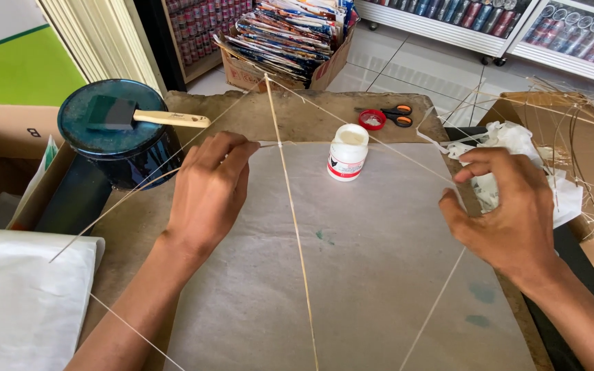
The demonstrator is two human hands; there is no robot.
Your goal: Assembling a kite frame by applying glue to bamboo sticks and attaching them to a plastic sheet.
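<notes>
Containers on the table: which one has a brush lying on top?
The dark can, far left, with a foam brush across its lid; the white jar has none.
</notes>
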